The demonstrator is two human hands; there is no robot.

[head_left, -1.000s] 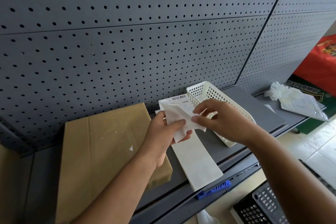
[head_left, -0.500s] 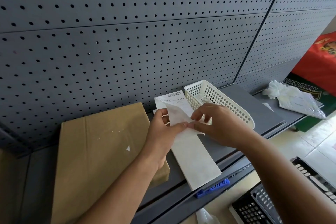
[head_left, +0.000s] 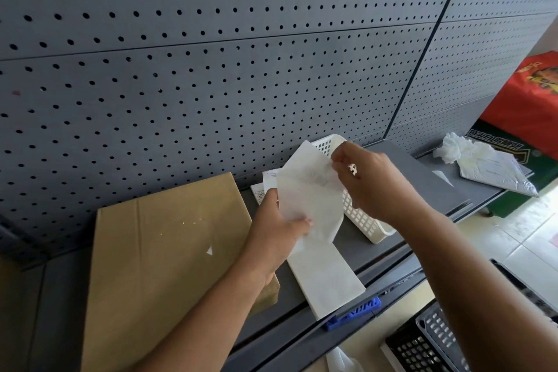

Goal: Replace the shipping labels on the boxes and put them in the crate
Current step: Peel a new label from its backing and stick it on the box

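Shipping label paper, a thin white translucent sheet with faint print showing through, is held up between my two hands, just right of the flat brown cardboard box. My left hand pinches the sheet's lower left part, thumb on the front and fingers hidden behind it. My right hand pinches the upper right edge with curled fingers. The sheet hangs tilted, its top corner pointing up and away from the box.

The box lies flat on a grey metal shelf, with small white scraps stuck to its top face. Just right of the box, under my hands, a long white paper strip lies flat on the shelf, running towards the front edge. Beyond my left hand, near the box's far right corner, the edges of more white printed labels peek out; I cannot read them. A white plastic lattice basket sits further right of the box, partly behind the sheet and my right hand. A small blue plastic clip sits on the shelf's front rail, right of the box. Below that, well right of the box, is the corner of a black plastic mesh crate. Far right of the box, a silvery mailer bag with crumpled white plastic lies on the shelf. A grey pegboard wall rises behind the box.
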